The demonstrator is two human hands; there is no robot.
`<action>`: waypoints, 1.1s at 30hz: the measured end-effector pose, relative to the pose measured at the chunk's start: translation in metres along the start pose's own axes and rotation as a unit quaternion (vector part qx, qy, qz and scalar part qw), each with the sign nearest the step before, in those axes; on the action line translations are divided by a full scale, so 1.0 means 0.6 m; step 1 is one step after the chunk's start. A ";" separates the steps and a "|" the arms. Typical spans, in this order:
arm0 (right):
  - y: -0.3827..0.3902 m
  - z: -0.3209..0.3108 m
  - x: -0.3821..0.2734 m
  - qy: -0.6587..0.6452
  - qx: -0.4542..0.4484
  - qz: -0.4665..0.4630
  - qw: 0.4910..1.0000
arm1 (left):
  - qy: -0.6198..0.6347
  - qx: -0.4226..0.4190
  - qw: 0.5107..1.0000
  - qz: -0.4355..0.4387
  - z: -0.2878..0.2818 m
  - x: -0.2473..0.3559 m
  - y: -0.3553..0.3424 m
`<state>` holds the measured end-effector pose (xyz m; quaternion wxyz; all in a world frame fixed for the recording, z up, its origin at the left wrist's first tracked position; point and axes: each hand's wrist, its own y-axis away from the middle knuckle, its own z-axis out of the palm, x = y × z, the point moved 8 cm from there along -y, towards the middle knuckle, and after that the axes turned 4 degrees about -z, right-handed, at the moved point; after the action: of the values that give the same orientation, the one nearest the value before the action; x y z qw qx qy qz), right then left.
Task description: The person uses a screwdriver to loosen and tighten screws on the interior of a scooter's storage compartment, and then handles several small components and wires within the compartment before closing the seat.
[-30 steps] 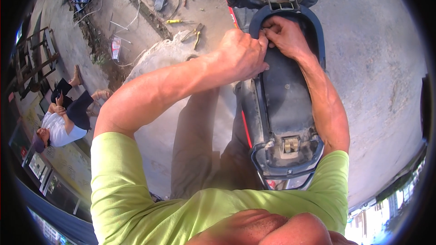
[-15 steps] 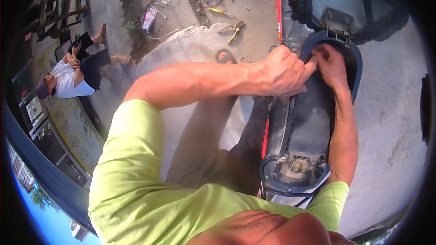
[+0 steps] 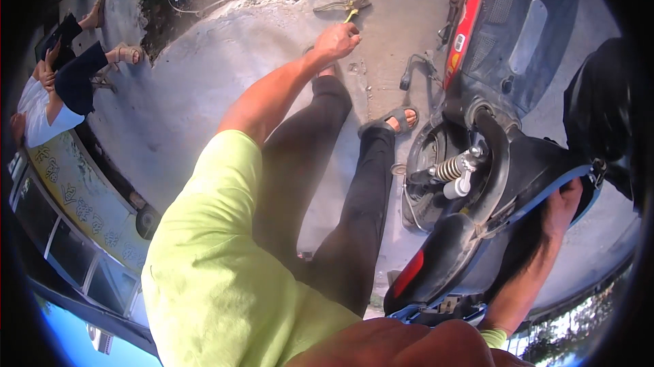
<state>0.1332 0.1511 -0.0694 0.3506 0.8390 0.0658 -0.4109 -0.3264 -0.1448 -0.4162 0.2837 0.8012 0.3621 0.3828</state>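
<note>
Left hand [image 3: 338,41] half-curled near yellow-handled pliers [image 3: 355,5], can't tell if gripping; right hand [image 3: 564,205] inside scooter compartment [image 3: 520,244], grip hidden.

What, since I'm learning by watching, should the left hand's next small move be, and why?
Probably close the left hand on the pliers: it is stretched out right beside their yellow handle, though contact is hard to judge, while the right hand is over at the scooter.
</note>
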 end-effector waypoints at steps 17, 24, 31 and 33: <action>0.105 -0.209 0.071 0.025 0.171 0.061 0.983 | 0.100 0.043 0.988 -0.107 -0.023 -0.180 -0.406; 0.118 -0.224 0.094 -0.009 0.155 0.048 0.987 | 0.025 0.136 0.985 0.106 -0.134 -0.132 -0.202; 0.050 -0.135 0.098 -0.054 0.059 -0.023 0.997 | 0.364 -0.011 0.931 0.005 -0.211 -0.138 0.087; -0.008 -0.050 0.040 -0.040 0.017 -0.052 0.998 | 0.406 0.025 0.913 0.015 -0.226 -0.132 0.181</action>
<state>0.1662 0.1697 -0.0770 0.3164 0.8232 0.0885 -0.4630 -0.4330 -0.2465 -0.2947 0.0867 0.5887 0.4436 0.6702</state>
